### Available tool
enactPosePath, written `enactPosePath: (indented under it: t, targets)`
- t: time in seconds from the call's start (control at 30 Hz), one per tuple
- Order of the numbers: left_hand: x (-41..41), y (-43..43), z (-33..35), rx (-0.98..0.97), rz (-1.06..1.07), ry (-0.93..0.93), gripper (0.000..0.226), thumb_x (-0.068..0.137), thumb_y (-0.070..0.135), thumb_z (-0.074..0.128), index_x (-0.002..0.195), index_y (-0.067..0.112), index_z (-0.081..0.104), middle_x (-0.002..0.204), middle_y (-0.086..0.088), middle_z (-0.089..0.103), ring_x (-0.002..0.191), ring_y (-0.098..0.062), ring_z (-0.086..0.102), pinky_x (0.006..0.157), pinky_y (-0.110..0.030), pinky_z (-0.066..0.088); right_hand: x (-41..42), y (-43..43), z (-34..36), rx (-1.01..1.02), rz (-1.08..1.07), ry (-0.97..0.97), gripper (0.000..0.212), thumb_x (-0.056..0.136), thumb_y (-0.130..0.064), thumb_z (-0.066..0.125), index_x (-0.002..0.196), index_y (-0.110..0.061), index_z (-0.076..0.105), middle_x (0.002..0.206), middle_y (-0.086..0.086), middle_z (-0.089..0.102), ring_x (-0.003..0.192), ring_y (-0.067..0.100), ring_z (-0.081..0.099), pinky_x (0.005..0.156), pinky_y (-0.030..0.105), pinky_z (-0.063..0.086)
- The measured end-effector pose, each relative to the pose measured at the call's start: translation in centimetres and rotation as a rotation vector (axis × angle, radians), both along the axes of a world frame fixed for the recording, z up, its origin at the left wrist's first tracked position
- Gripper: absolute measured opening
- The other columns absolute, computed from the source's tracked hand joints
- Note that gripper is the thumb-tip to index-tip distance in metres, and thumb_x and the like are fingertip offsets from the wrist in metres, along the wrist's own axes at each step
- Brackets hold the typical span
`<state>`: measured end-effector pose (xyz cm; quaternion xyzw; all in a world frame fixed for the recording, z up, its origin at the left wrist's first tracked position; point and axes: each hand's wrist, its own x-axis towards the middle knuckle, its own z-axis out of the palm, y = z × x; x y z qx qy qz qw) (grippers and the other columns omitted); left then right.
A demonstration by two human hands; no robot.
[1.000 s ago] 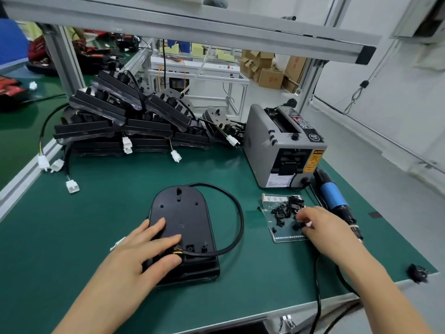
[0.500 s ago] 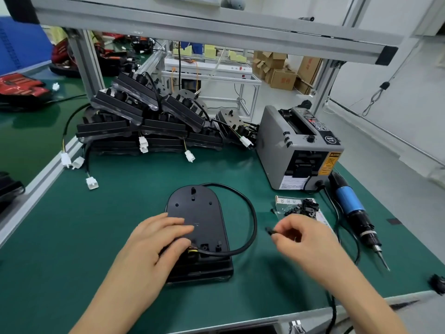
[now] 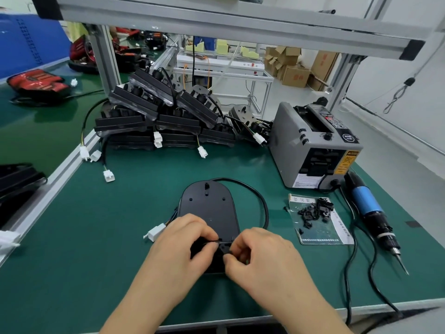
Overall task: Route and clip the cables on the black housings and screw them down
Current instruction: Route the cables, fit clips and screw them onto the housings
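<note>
A black housing (image 3: 208, 208) lies flat on the green mat before me. Its black cable (image 3: 261, 201) loops out from the top, round the right side and back to the near end. A white connector (image 3: 156, 232) pokes out at the housing's left. My left hand (image 3: 185, 244) rests on the housing's near end, fingers curled, pinching the cable. My right hand (image 3: 257, 251) meets it there and pinches a small black clip (image 3: 226, 255) against the housing. The housing's near edge is hidden under both hands.
A stack of black housings (image 3: 163, 116) with dangling white connectors stands at the back. A grey tape dispenser (image 3: 313, 145) sits at the right. Loose black clips (image 3: 315, 210) lie on a plastic bag, next to a blue electric screwdriver (image 3: 370, 210) and its cord.
My right hand left the pile of clips with one pinched in it and came left to the housing's near end. My left hand shifted from lying flat to pinching the cable.
</note>
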<state>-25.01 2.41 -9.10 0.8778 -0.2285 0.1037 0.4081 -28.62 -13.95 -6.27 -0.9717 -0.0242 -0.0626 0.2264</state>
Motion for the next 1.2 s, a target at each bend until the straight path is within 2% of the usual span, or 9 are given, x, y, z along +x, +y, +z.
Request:
enactPosePath:
  t: [0.2,0.37,0.47,0.6,1.0,1.2]
  targets:
    - [-0.1,-0.2,0.1,-0.028,0.017,0.013,0.004,0.076,0.029,0.061,0.075,0.033,0.06,0.093,0.02,0.056,0.088,-0.003,0.055,0.076,-0.015,0.041,0.0,0.3,0.0,-0.047,-0.029,-0.016,0.023,0.078,-0.052,0.052,0.073,-0.03,0.046,0.082,-0.011,0.053,0.079,0.006,0.05,0.067,0.023,0.036]
    - [-0.1,-0.2,0.0,-0.028,0.03,0.008,0.02,0.078,0.014,0.071,0.074,0.031,0.061,0.089,0.02,0.056,0.087,-0.004,0.055,0.075,-0.018,0.042,-0.2,0.4,0.0,-0.092,-0.038,-0.035,0.023,0.08,-0.052,0.049,0.074,-0.032,0.042,0.08,-0.011,0.048,0.075,0.006,0.042,0.064,0.023,0.03]
    - [-0.3,-0.4,0.1,-0.03,0.04,0.009,0.015,0.078,0.02,0.066,0.072,0.032,0.059,0.089,0.019,0.056,0.087,-0.005,0.055,0.074,-0.021,0.043,0.1,0.3,0.1,-0.096,-0.05,-0.046,0.023,0.08,-0.053,0.049,0.076,-0.031,0.045,0.082,-0.011,0.051,0.079,0.006,0.048,0.068,0.023,0.036]
    - [-0.4,-0.6,0.0,-0.04,0.059,0.029,0.02,0.079,0.016,0.067,0.073,0.032,0.058,0.089,0.019,0.056,0.089,-0.007,0.054,0.074,-0.019,0.042,0.5,0.1,0.2,-0.091,-0.038,-0.02,0.021,0.079,-0.05,0.051,0.075,-0.03,0.047,0.084,-0.01,0.055,0.083,0.009,0.053,0.071,0.025,0.04]
    - [-0.2,-1.1,0.7,-0.192,0.039,0.265,0.017,0.075,0.017,0.07,0.067,0.028,0.06,0.085,0.018,0.057,0.093,-0.003,0.05,0.076,-0.016,0.037,0.4,-0.3,-0.1,0.019,-0.022,-0.066,0.017,0.077,-0.047,0.055,0.075,-0.031,0.052,0.08,-0.013,0.056,0.077,0.005,0.052,0.069,0.022,0.04]
    - [-0.5,-1.2,0.6,-0.244,0.054,0.209,0.025,0.074,0.013,0.076,0.074,0.036,0.069,0.089,0.018,0.059,0.098,-0.005,0.048,0.078,-0.006,0.032,0.6,-0.5,-0.2,0.088,-0.046,-0.028,0.015,0.075,-0.044,0.058,0.069,-0.031,0.052,0.074,-0.014,0.056,0.075,0.002,0.052,0.066,0.017,0.039]
